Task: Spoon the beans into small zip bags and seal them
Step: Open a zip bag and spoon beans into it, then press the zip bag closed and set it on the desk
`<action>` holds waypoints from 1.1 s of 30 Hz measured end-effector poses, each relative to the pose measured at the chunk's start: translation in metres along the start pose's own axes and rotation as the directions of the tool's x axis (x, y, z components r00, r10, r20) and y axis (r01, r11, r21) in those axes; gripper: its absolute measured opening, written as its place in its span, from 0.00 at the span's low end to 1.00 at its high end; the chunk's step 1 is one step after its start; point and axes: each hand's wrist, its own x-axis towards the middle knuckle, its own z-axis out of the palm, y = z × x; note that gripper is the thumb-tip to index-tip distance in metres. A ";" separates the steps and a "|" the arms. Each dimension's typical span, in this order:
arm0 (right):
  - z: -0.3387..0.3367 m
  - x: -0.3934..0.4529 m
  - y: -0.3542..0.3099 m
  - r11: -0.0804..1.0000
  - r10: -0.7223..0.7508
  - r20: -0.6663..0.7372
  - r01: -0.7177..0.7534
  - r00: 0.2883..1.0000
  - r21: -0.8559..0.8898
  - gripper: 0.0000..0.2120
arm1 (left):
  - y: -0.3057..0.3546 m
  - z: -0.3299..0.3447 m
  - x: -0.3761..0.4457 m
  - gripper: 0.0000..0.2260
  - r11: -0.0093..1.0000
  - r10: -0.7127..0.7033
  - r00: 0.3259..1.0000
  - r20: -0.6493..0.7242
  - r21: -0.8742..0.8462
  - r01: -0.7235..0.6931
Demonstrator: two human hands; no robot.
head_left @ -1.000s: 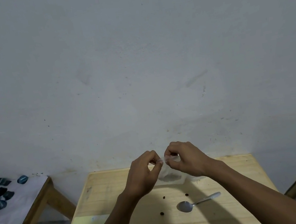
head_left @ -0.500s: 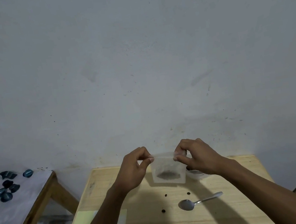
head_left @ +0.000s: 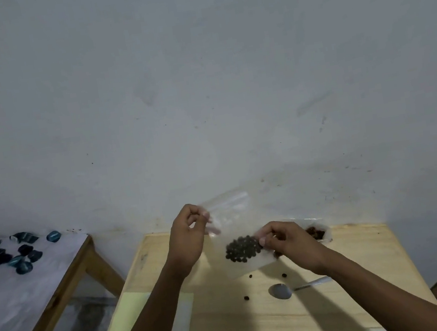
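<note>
A small clear zip bag [head_left: 230,214] hangs tilted above the wooden table [head_left: 359,300], with a clump of dark beans [head_left: 242,249] in its lower part. My left hand [head_left: 190,237] pinches the bag's upper left edge near the zip strip. My right hand [head_left: 288,242] pinches the bag's right side next to the beans. A metal spoon [head_left: 281,291] lies on the table below my right wrist. Behind my right hand sits a clear container [head_left: 318,231] holding brownish beans, partly hidden.
Three loose beans [head_left: 246,298] lie on the table near the spoon. A pale sheet [head_left: 128,326] covers the table's left front. A side table [head_left: 32,292] at left carries several dark blue packets [head_left: 24,267]. A wall stands just behind the table.
The hands have moved apart and the bag has tipped from upright to slanted. My right hand dropped from the bag's top to its side by the beans. The camera tilted down slightly.
</note>
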 end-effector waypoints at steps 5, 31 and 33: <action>0.037 -0.002 0.018 0.970 0.164 -0.103 -0.142 0.981 0.200 0.04 | -0.037 0.004 -0.019 0.09 0.981 -0.182 0.983 -0.013 -0.063 0.181; 0.195 -0.069 0.130 0.828 0.335 -0.137 -0.360 0.932 -0.429 0.23 | -0.189 -0.041 -0.131 0.36 0.663 -0.519 0.812 0.267 0.725 0.186; 0.196 -0.070 0.129 0.816 0.331 -0.149 -0.362 0.932 -0.451 0.25 | -0.187 -0.040 -0.132 0.34 0.643 -0.522 0.811 0.264 0.747 0.170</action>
